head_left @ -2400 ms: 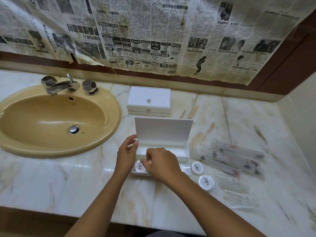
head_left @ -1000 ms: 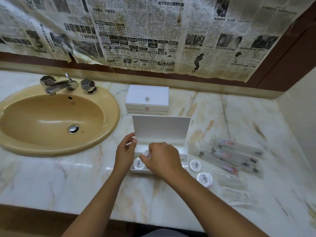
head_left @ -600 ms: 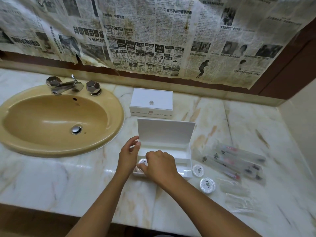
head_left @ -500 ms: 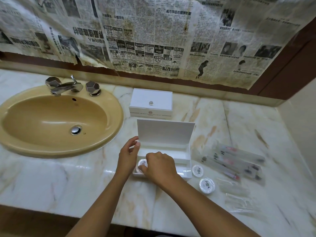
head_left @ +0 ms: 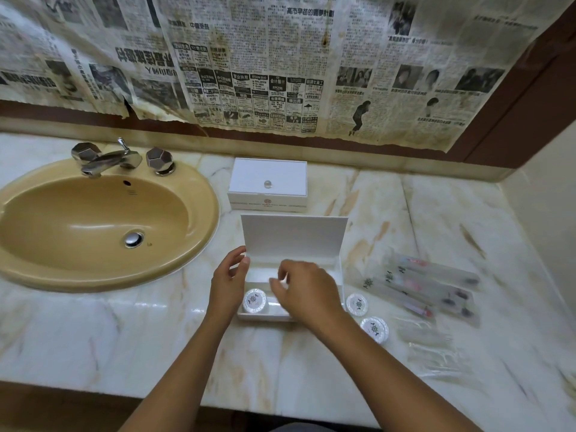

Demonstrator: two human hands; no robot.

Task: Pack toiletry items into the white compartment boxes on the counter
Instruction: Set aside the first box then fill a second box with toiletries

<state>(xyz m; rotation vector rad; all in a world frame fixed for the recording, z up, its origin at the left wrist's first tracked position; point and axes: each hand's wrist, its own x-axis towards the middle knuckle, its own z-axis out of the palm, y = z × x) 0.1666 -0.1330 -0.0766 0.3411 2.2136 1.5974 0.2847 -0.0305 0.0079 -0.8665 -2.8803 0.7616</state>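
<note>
An open white compartment box (head_left: 311, 266) stands mid-counter with its lid (head_left: 294, 236) upright. One round wrapped soap (head_left: 255, 301) lies in its front left compartment. My left hand (head_left: 229, 283) rests against the box's left side with relaxed fingers. Hovering over the box's middle is my right hand (head_left: 307, 293), loosely curled and blurred, with nothing seen in it; it hides most of the box's inside. Two more round soaps (head_left: 357, 304) (head_left: 374, 329) lie on the marble just right of the box.
A closed white box (head_left: 268, 185) sits behind the open one. Wrapped toothbrushes (head_left: 420, 285) and clear packets (head_left: 431, 347) lie at the right. The tan sink (head_left: 46, 279) with its chrome faucet (head_left: 106, 157) fills the left. A side wall bounds the counter's right end.
My right hand has lifted off the round soap and moved slightly right; the soap now lies uncovered in the front left compartment. My left hand stays at the box's side.
</note>
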